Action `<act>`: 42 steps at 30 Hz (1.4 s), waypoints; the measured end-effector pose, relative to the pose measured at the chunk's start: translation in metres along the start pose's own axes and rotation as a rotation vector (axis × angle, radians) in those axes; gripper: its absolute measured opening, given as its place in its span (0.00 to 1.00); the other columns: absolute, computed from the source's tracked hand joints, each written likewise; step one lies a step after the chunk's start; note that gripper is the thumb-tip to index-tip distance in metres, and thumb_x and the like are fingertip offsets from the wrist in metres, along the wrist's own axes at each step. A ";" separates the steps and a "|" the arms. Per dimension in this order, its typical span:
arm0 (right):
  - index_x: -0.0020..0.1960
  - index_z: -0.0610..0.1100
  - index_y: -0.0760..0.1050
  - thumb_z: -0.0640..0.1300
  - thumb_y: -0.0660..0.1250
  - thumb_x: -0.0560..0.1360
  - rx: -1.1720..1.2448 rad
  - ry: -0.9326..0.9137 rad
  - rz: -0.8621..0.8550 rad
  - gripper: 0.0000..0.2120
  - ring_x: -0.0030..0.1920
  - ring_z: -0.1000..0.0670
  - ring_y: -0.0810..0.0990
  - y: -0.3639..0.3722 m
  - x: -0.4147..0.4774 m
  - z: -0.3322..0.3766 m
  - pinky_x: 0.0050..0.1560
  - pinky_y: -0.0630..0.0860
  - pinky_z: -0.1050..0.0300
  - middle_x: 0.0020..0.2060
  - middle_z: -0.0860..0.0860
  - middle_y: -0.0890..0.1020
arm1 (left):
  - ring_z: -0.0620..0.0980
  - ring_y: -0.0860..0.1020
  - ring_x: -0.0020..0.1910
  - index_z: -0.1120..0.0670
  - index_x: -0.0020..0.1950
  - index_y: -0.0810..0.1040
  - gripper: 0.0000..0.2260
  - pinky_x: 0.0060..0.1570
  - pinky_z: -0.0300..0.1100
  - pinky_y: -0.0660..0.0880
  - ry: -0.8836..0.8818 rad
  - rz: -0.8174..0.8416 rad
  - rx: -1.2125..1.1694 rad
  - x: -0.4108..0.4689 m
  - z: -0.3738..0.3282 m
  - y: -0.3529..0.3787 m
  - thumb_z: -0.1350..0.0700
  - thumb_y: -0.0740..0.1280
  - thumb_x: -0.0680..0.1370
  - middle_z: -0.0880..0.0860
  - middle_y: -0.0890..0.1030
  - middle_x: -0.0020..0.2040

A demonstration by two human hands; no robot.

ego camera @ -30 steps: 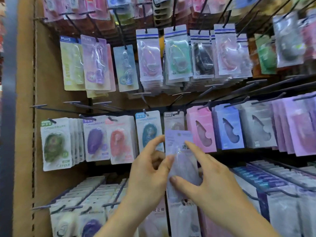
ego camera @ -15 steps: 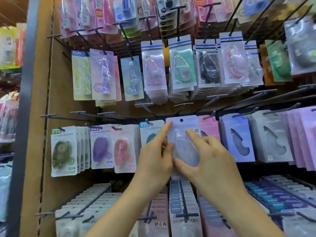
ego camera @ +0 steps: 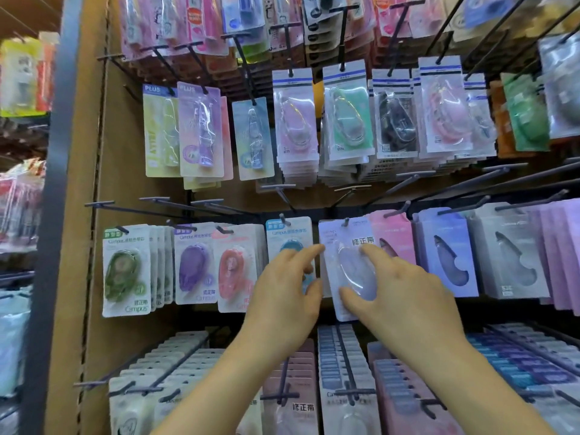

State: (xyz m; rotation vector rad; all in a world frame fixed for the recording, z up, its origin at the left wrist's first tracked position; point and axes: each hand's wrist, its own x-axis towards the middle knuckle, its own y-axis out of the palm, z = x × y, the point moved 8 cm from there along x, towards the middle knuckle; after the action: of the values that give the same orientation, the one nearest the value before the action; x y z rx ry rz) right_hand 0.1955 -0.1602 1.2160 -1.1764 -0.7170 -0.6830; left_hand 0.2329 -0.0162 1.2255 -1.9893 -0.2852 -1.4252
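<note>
A pale lilac correction tape pack [ego camera: 333,246] hangs in the middle row of the display, its hole on a black peg [ego camera: 345,221]. My right hand [ego camera: 408,296] holds the clear blister, thumb under its lower left and index finger on its upper right. My left hand [ego camera: 282,296] is just left of the pack. Its index fingertip and thumb touch the pack's left edge, and the other fingers are loosely bent. Behind my left hand hangs a blue Campus pack [ego camera: 284,233].
Rows of carded correction tapes hang all around: green [ego camera: 125,271], purple [ego camera: 193,265] and pink [ego camera: 233,268] packs to the left, pink [ego camera: 392,237] and blue [ego camera: 445,252] boxes to the right. Bare black pegs [ego camera: 175,204] stick out above. A grey upright post [ego camera: 59,183] bounds the left side.
Both hands lifted the lilac pack from below the row up onto the peg. The pack now hangs on the peg, and my left hand has loosened to a light touch.
</note>
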 end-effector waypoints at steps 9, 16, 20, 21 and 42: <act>0.74 0.53 0.57 0.64 0.60 0.77 -0.124 0.013 -0.006 0.30 0.60 0.44 0.75 0.033 0.029 0.004 0.52 0.75 0.51 0.67 0.46 0.64 | 0.57 0.76 0.63 0.49 0.63 0.79 0.30 0.54 0.54 0.76 0.114 0.050 0.663 -0.004 0.033 0.001 0.56 0.80 0.61 0.55 0.78 0.64; 0.67 0.49 0.65 0.62 0.63 0.76 -0.161 0.019 -0.056 0.25 0.61 0.46 0.68 0.041 0.046 0.008 0.49 0.76 0.51 0.60 0.47 0.66 | 0.57 0.75 0.66 0.47 0.66 0.78 0.30 0.62 0.60 0.71 0.155 0.123 0.767 0.010 0.033 0.015 0.49 0.78 0.64 0.57 0.76 0.68; 0.67 0.49 0.66 0.62 0.63 0.76 -0.133 0.012 -0.073 0.26 0.62 0.46 0.67 0.047 0.050 0.009 0.53 0.75 0.52 0.62 0.46 0.64 | 0.56 0.66 0.74 0.45 0.73 0.69 0.28 0.72 0.58 0.56 0.228 0.085 0.849 0.021 0.031 0.016 0.47 0.71 0.73 0.57 0.67 0.75; 0.67 0.49 0.65 0.62 0.63 0.76 -0.142 0.018 -0.069 0.25 0.62 0.46 0.67 0.049 0.051 0.008 0.52 0.75 0.53 0.61 0.46 0.65 | 0.57 0.73 0.69 0.46 0.68 0.75 0.29 0.69 0.58 0.59 0.237 0.095 0.853 0.022 0.031 0.016 0.48 0.76 0.67 0.58 0.74 0.70; 0.60 0.47 0.74 0.56 0.70 0.71 0.094 0.114 -0.139 0.22 0.52 0.49 0.76 0.039 0.046 0.003 0.47 0.73 0.54 0.54 0.50 0.77 | 0.60 0.77 0.60 0.49 0.62 0.77 0.30 0.59 0.54 0.73 0.241 0.151 0.821 0.023 0.031 0.007 0.53 0.80 0.62 0.60 0.76 0.66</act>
State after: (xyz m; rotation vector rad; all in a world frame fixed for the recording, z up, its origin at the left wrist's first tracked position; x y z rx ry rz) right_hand 0.2539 -0.1519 1.2314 -1.0004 -0.7312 -0.8180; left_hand 0.2692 -0.0064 1.2379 -1.1389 -0.5017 -1.1693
